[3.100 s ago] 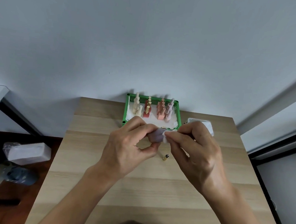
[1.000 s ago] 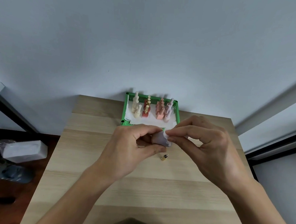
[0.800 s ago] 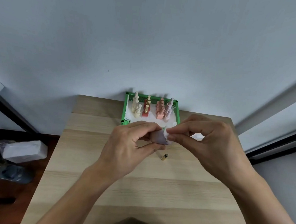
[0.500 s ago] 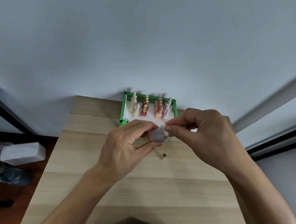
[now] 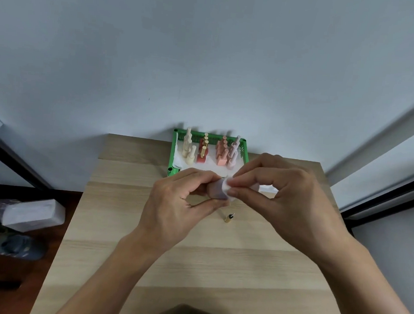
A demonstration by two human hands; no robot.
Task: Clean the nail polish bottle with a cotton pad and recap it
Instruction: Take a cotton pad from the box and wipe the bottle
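Nail polish bottle sits up above the surface, our left hand curling its fingers round it while our right hand pinches the cotton pad against its end. Uncapped, it could spill if we tilt; the cap lying loose below might roll away.

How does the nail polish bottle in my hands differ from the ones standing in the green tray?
The held bottle is pale lilac and lies tilted between the left hand and the right hand, with a white cotton pad pinched against it; the tray bottles stand upright, untouched, in the green tray. The tray bottles wear tall caps, while a small gold cap lies on the table. Both look like blocky polish bottles.
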